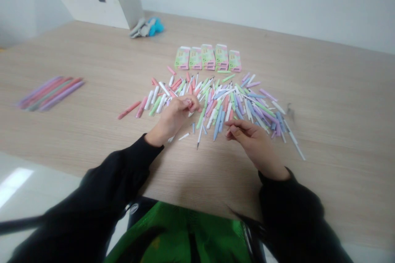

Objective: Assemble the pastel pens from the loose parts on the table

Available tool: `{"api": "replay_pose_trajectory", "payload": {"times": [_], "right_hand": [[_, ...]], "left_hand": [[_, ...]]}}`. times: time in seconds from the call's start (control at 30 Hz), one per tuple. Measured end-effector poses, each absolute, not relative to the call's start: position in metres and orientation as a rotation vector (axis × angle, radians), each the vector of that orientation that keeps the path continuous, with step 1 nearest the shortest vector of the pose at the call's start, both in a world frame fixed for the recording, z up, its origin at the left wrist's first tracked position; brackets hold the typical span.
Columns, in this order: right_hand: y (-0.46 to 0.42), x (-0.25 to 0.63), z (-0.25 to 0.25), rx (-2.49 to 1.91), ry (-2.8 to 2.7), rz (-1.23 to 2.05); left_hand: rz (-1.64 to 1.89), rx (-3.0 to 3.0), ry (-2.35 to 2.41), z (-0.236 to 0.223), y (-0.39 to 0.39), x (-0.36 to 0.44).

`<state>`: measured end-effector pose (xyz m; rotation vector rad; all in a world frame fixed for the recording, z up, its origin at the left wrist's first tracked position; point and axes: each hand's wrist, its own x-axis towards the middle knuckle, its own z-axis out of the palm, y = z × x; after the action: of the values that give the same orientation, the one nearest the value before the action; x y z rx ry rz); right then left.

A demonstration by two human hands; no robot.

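Our left fingers (pixel 189 102) pinch shut at the pen pile (pixel 230 100), our right fingers (pixel 233 126) curl so we cannot tell if they hold anything, and a blue pen (pixel 217 124) lies just beside them, pointing away from us.

a light wood-grain table (pixel 308 90) fills most of the view. on it, five small green-and-pink boxes (pixel 207 57) stand side by side in a row, some touching. far off to the left, a blurred bunch of pastel pens (pixel 51 93) in pink, purple and green lies close together at a slant. at the far edge of the table sits a crumpled gray and blue bundle (pixel 146 28), too blurred to name, just beside a white carton (pixel 95 6) with a gray flap (pixel 131 8). a white wall (pixel 277 4) runs behind, a glossy white floor (pixel 27 197) shows lower left, and green fabric (pixel 182 234) fills the bottom edge.
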<state>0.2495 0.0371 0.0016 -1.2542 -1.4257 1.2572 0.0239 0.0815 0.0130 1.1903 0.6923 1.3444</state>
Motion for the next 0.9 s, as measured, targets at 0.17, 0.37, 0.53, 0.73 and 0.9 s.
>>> {"api": "replay_pose_trajectory", "payload": {"times": [0.17,0.37,0.53,0.73,0.9], "right_hand": [[0.0360,0.2474,0.0027,-1.062,-1.089,1.614],[0.0372,0.2475,0.0090,-1.047,-0.954,1.766],[0.0406,0.2478,0.0061,-1.035,-0.914,1.813],[0.0404,0.2463,0.0038,-1.004,-0.840,1.892],[0.0393,0.2453,0.0069,-1.011,-0.830,1.928]], "left_hand": [[1.351,1.170,0.646,0.0116,0.0823,0.0250],[1.348,1.084,0.691,0.0136,0.0813,0.0273],[1.361,1.136,0.691,0.0119,0.0814,0.0272],[1.396,1.215,0.645,0.0085,0.0829,0.0272],[1.366,1.271,0.701,0.0086,0.0833,0.0257]]}}
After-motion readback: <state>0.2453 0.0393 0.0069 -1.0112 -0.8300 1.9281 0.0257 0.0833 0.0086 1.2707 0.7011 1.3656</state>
